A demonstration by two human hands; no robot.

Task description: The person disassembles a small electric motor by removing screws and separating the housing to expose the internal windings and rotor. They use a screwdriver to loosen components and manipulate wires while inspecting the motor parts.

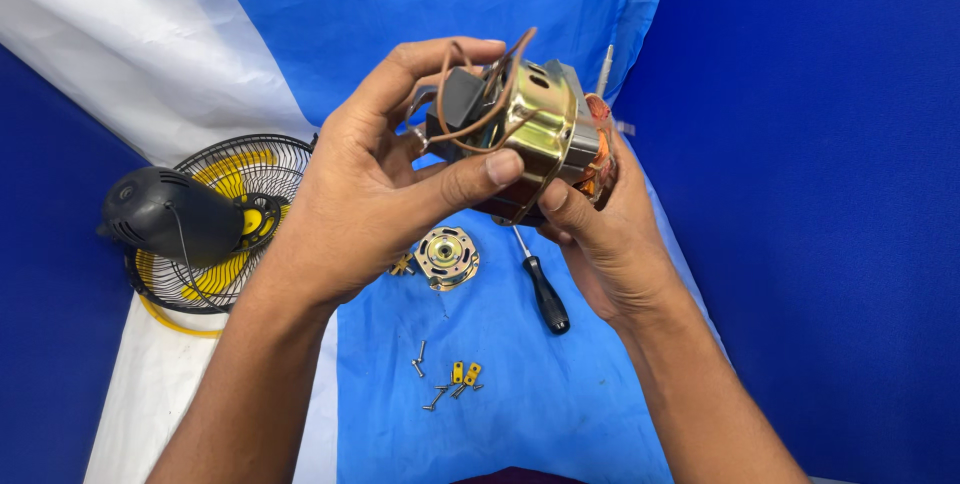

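Note:
Both hands hold a fan motor (540, 129) up above the blue cloth. It has a brass-coloured metal housing, copper windings at its right end and brown wires looping over a black block at its left end. My left hand (380, 174) wraps the wired end, thumb pressed across the housing. My right hand (600, 234) cups the motor from below and behind, at the winding end.
A brass end cover (446, 256) lies on the blue cloth (520, 394) beside a black-handled screwdriver (542, 289). Loose screws (420, 359) and small yellow brackets (465, 374) lie nearer me. A black and yellow fan with wire guard (205, 219) rests at the left.

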